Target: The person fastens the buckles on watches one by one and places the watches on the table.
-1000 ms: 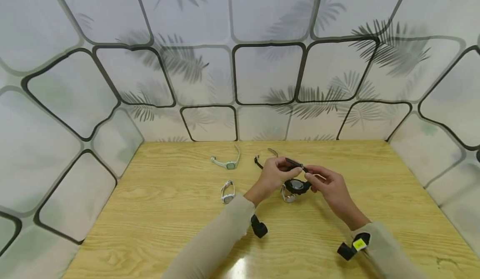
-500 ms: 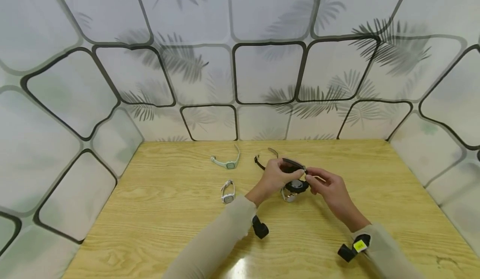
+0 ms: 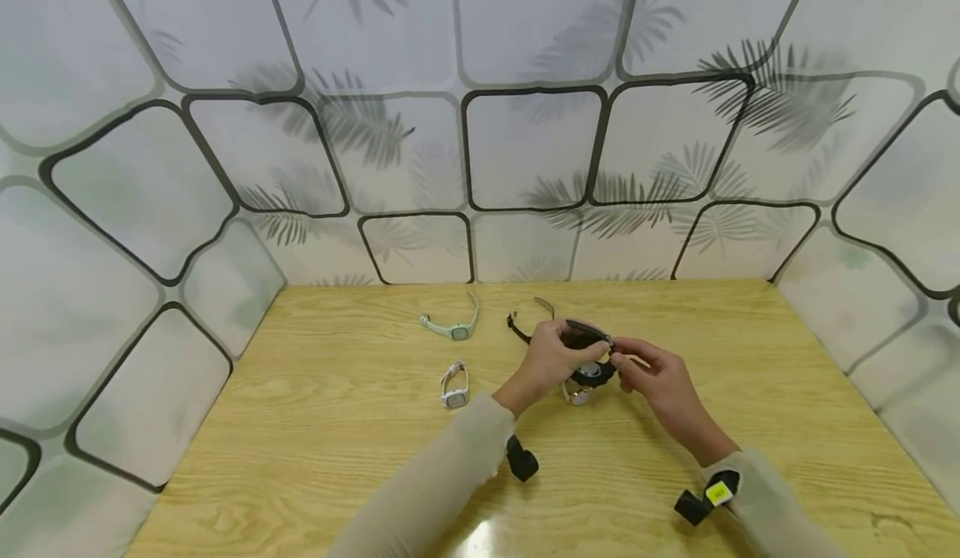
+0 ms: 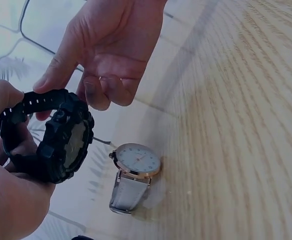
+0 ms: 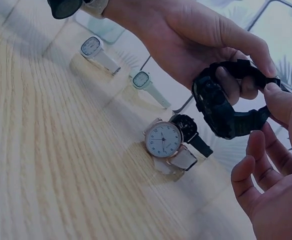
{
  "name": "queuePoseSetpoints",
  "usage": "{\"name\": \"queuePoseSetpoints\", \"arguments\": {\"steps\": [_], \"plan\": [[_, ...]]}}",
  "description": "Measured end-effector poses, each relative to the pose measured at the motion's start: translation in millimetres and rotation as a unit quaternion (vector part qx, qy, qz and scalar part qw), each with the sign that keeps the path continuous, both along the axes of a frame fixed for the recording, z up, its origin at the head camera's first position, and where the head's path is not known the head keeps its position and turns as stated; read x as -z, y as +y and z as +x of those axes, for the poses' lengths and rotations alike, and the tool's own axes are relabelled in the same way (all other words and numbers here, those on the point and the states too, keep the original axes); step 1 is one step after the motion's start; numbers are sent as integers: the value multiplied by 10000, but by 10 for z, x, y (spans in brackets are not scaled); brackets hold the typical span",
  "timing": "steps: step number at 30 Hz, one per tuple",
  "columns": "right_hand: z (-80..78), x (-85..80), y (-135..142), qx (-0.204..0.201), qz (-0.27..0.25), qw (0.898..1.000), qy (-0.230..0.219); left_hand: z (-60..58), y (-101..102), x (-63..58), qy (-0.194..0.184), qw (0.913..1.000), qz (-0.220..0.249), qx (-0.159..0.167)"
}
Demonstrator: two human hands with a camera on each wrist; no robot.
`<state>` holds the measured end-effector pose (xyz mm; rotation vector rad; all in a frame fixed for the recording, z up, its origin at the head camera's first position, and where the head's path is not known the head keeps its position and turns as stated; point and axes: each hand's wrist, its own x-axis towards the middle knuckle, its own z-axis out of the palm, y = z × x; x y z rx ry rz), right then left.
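A chunky black sports watch [image 3: 594,374] is held above the table between both hands, its strap bent into a loop. My left hand [image 3: 550,360] grips the strap, with fingers inside the loop in the right wrist view. My right hand [image 3: 658,376] pinches the strap at its joining ends, thumb and forefinger close to the left thumb. The buckle itself is too dark to make out. Just below lies a watch with a rose-gold case and white dial [image 4: 137,160]. Behind it is a black-strapped watch [image 5: 186,127], partly hidden by my left hand in the head view.
On the wooden table [image 3: 337,450], a mint-green watch [image 3: 459,333] lies with its strap spread at the back. A white watch [image 3: 455,398] is nearer, left of my left forearm. A patterned cloth wall [image 3: 532,150] encloses the back and sides.
The strap end has come down towards my right fingertips and the loop looks more closed. Both hands have shifted only slightly; the watches on the table stay put.
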<state>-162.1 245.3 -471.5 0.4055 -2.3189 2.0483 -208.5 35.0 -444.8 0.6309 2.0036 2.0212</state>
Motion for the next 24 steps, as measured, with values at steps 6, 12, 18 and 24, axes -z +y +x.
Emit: {"name": "queuePoseSetpoints", "arguments": {"steps": [6, 12, 18, 24], "plan": [[-51, -155, 86, 20, 259, 9994, 234, -9, 28, -45, 242, 9994, -207, -153], [-128, -435, 71, 27, 686, 9960, 581, -18, 36, -45, 495, 9969, -561, -256], [-205, -617, 7, -17, 1486, 9840, 978, 0, 54, -59, 898, 9914, -906, -289], [-243, -716, -51, -84, 2136, 9698, 1171, 16, 63, -88, 1133, 9875, -1049, -310]]}}
